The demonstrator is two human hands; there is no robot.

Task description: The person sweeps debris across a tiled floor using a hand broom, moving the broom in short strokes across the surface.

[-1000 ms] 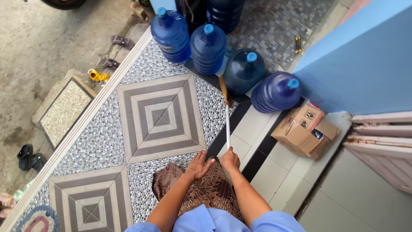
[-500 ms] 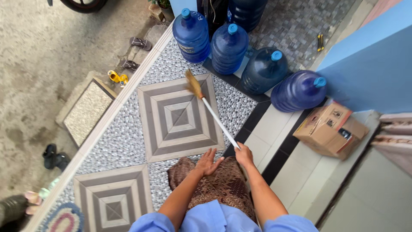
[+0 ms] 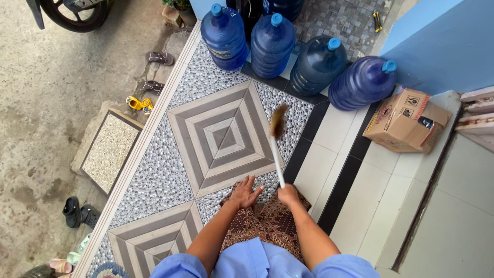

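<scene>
My right hand point(image 3: 287, 194) grips the end of a white broom handle point(image 3: 277, 159). The stick reaches forward to a brown bristle head point(image 3: 278, 121), blurred, over the pebble-patterned tiles. My left hand point(image 3: 244, 192) rests flat, fingers spread, on the brown patterned skirt point(image 3: 265, 224) at my waist. It holds nothing. Both blue sleeves show at the bottom edge.
Several large blue water jugs point(image 3: 272, 45) stand along the far edge of the tiled porch point(image 3: 221, 134). A cardboard box point(image 3: 406, 121) sits at the right by a blue wall point(image 3: 442, 41). Sandals point(image 3: 158, 57), a stone step point(image 3: 109, 150) and a wheel point(image 3: 72, 13) lie on the left.
The broom head swung from near the jugs to the left over the diamond tile, then back right and closer. The view shifted a little. My left hand stayed on the skirt.
</scene>
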